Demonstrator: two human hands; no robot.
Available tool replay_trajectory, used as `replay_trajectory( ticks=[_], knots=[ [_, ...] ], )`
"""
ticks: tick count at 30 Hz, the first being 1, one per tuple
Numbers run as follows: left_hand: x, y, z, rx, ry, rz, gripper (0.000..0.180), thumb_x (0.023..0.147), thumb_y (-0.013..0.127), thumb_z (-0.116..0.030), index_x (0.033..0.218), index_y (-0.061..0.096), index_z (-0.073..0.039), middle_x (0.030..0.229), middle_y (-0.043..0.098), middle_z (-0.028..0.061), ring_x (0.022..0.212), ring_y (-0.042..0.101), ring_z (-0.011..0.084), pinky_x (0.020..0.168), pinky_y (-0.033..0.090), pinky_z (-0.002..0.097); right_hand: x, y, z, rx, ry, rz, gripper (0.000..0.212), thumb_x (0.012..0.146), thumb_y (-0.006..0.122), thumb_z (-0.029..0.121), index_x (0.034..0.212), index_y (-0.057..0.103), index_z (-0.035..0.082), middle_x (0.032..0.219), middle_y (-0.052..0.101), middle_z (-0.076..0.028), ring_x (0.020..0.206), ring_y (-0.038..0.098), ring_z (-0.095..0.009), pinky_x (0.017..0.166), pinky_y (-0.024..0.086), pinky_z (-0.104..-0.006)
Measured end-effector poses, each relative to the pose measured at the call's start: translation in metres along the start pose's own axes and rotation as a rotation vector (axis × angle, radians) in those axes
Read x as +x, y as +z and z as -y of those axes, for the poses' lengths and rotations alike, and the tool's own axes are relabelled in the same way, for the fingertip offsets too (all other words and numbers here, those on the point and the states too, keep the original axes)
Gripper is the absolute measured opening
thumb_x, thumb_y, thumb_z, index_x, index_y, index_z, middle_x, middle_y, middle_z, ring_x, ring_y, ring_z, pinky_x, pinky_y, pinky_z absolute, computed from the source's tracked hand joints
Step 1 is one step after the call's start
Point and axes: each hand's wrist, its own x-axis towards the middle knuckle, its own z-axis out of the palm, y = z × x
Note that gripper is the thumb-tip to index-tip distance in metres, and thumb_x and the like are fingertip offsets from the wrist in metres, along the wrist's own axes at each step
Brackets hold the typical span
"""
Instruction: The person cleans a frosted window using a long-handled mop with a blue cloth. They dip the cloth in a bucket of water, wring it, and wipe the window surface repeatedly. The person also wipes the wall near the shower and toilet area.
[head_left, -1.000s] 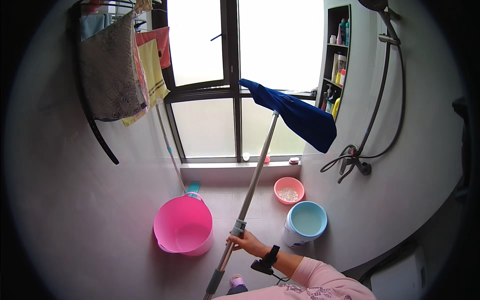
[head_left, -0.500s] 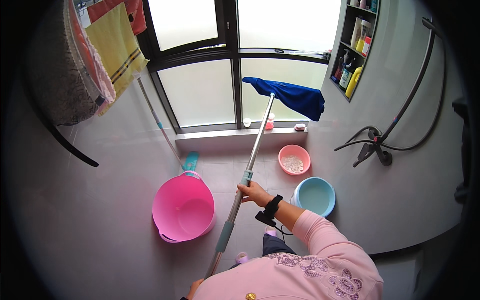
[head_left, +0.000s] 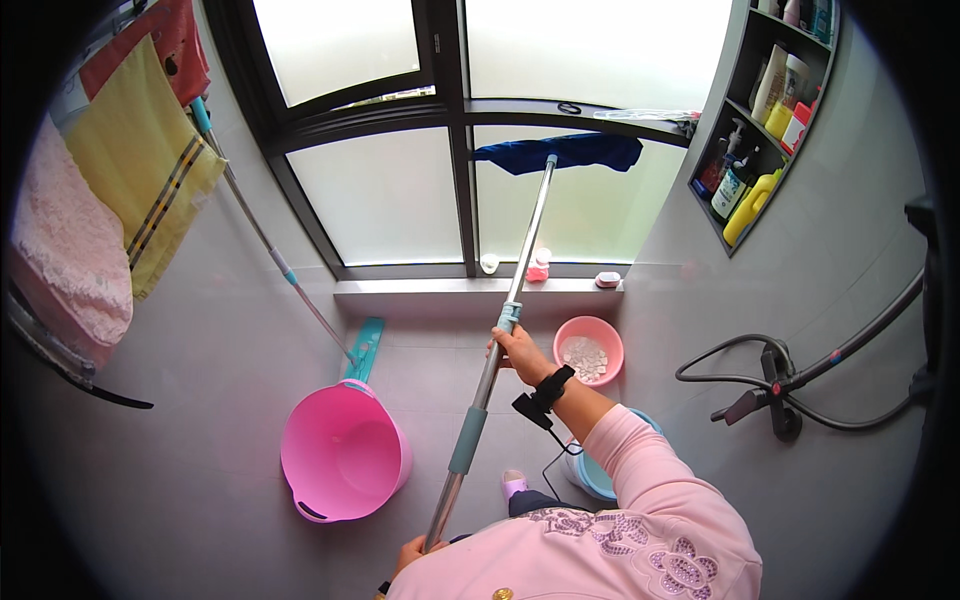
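Note:
A long-handled mop with a silver pole and grey-green grips slants from my body up toward the window. Its flat head is covered by a dark blue cloth, up against the lower right frosted window pane; whether it touches the glass I cannot tell. My right hand, with a black strap at the wrist, is closed around the pole just below its upper collar. Low in the view, my left hand wraps the pole's lower end, partly hidden by my pink top.
A pink tub stands left of the pole, a teal flat mop leaning behind it. To the right are a pink basin holding pale pieces and a light-blue bucket, partly behind my arm. A shower hose hangs on the right wall.
The blue-covered mop head has swung from a tilt to nearly level along the window pane. Both hands keep their hold on the pole, and my view has moved closer to the window.

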Motion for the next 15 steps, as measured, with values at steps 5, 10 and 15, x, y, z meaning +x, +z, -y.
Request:
replay_trajectory(
  ticks=[5,10,15],
  knots=[
    [0.01,0.004,0.044,0.176,0.066,-0.057,0.026,0.084,0.068,-0.024,0.093,0.064,0.0,0.069,0.061,0.006,0.068,0.053,0.0087,0.061,0.046,0.0295,-0.011,-0.011,0.013,0.059,0.014,0.118,0.039,0.099,0.048,0.029,0.13,0.035,0.009,0.097,0.058,-0.006,0.088,0.063,-0.019,0.079,0.053,-0.038],
    [0.005,0.004,0.026,0.125,0.005,-0.069,0.023,0.084,0.067,-0.023,0.089,0.062,0.0,0.067,0.056,0.0062,0.067,0.05,0.0086,0.059,0.044,0.0299,-0.013,-0.012,0.025,0.136,-0.026,0.157,0.049,0.099,0.047,0.031,0.138,0.029,0.008,0.097,0.058,-0.006,0.089,0.062,-0.018,0.078,0.052,-0.0355],
    [0.003,0.003,-0.007,0.06,0.02,-0.078,0.022,0.084,0.066,-0.021,0.085,0.06,0.0,0.065,0.052,0.0064,0.066,0.047,0.0084,0.058,0.043,0.0303,0.004,-0.013,0.021,0.119,-0.032,0.135,0.049,0.099,0.047,0.035,0.137,0.03,0.009,0.095,0.057,-0.005,0.085,0.062,-0.017,0.075,0.052,-0.0338]
  ],
)
